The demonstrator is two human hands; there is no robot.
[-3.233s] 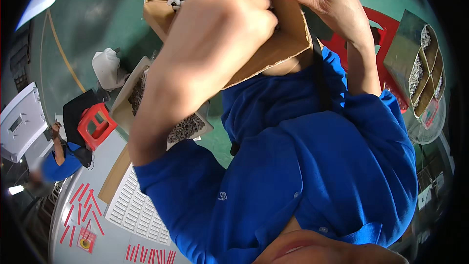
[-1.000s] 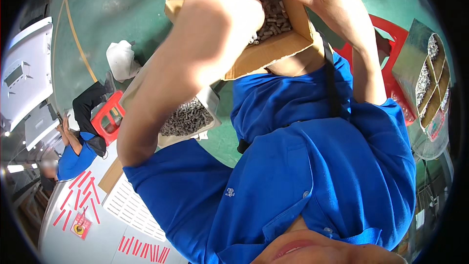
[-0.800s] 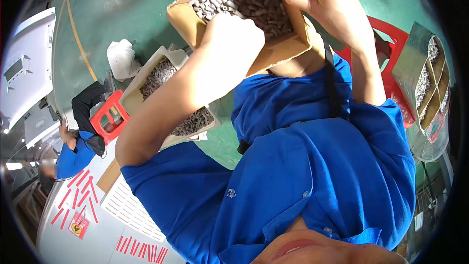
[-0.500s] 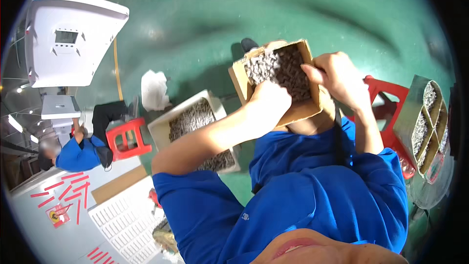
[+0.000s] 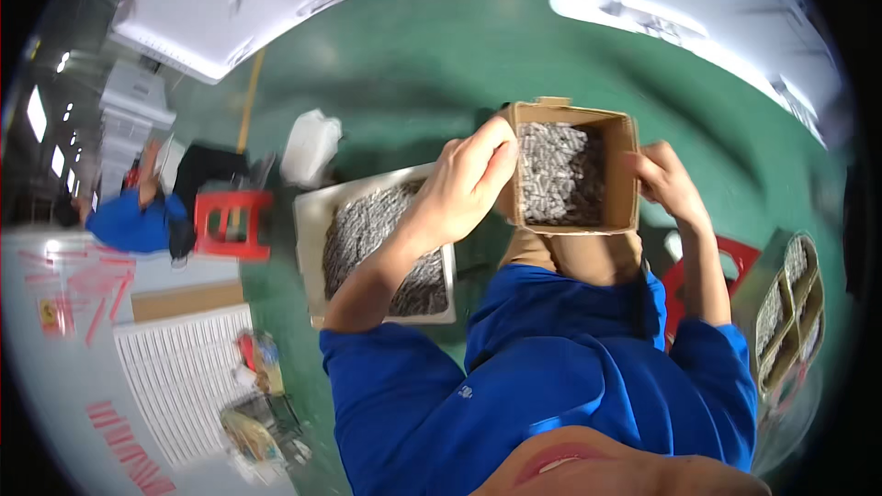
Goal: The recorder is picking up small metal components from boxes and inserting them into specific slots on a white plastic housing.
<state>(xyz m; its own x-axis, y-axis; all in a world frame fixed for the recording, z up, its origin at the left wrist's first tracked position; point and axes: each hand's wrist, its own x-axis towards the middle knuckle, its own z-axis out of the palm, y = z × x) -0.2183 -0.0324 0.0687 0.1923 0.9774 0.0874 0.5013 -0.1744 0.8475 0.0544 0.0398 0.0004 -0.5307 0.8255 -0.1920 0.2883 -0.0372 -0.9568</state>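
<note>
Head view: left hand and right hand grip the cardboard box of grey pieces between their curled fingers.

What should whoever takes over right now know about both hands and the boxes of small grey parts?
Left hand: grip on the left wall of the open cardboard box, thumb over the rim.
Right hand: on the box's right wall, steadying it.
The box is held up over the lap, upright, and filled with small grey parts.
A wider tray of similar grey parts lies on the green floor under the left forearm.
More divided boxes of parts sit at the far right.
Done: box lifted and held in both hands.
Left: nothing shows where this box goes.
</note>
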